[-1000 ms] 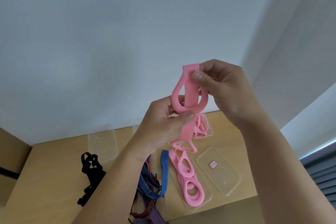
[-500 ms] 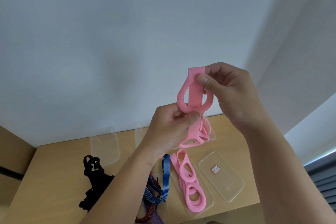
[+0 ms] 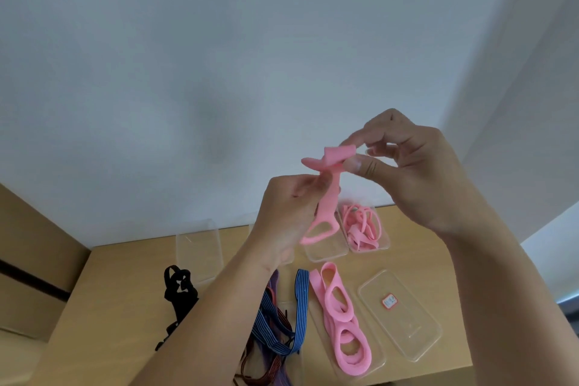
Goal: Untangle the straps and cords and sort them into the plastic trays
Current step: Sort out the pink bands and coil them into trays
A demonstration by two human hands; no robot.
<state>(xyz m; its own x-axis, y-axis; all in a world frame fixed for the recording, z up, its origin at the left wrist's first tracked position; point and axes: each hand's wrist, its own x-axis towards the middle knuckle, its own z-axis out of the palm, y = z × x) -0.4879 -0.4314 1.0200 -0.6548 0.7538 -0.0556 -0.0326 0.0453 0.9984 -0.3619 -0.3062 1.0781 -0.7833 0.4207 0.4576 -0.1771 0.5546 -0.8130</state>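
Pale wall behind, light wooden table [image 3: 131, 291] below, with several clear plastic trays on it. Both hands raised above the table, well apart from it, working on one pink strap [image 3: 326, 207].

Left hand [image 3: 288, 213] closed on the middle part of the pink strap, fingers pinched around the band. Right hand [image 3: 407, 172] closed on the upper end, thumb and forefinger pinching the folded tip; other fingers loose and curled. Between the two grips only a short, twisted piece of band. Long axis of the strap nearly vertical: from the right pinch at the top, down through the left fist, then hanging free as a loop below the left hand.

Free loop hanging just over the empty tray [image 3: 326, 252], near the far edge of the table. Just beside it to the right, the tray with thin pink cords [image 3: 363, 226]. Nearer to the person, the tray with wide pink straps [image 3: 341, 316] lying inside, and to its right the tray with a red label [image 3: 404, 316], with nothing else in it. Black strap [image 3: 180, 291] on the table at the left, blue striped straps [image 3: 279, 320] and brown ones in a tangle behind the left forearm.

Probably untwisting of the upper fold in progress. Left hand nearer to the hanging loop; placing probably a lowering toward the near tray of wide pink straps, below and slightly right of the grip.
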